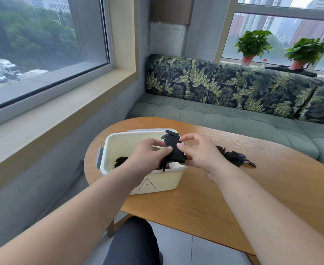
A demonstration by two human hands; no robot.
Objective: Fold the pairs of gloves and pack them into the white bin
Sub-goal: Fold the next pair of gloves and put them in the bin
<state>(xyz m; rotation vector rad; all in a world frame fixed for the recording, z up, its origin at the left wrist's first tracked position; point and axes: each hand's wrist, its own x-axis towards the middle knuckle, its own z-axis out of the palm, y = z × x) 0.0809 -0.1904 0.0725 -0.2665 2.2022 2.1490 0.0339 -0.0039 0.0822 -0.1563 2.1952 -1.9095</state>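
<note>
A white bin (119, 142) marked "A" stands on the left end of the wooden table (205, 203). Above its right side I hold a folded pair of black gloves (173, 148). My left hand (147, 155) pinches the bundle from the left with thumb and fingers. My right hand (199, 152) pinches it from the right, thumb on its front. Glove fingers dangle below the bundle over the bin's front rim. Another black glove (121, 161) lies inside the bin at the bottom left. More black gloves (235, 157) lie loose on the table, right of my right hand.
A green sofa (233, 119) with leaf-print cushions runs behind the table. A window ledge (52, 119) lies to the left. Potted plants (253, 44) stand on the far sill. My dark-trousered knee (134, 243) is below the table's front edge.
</note>
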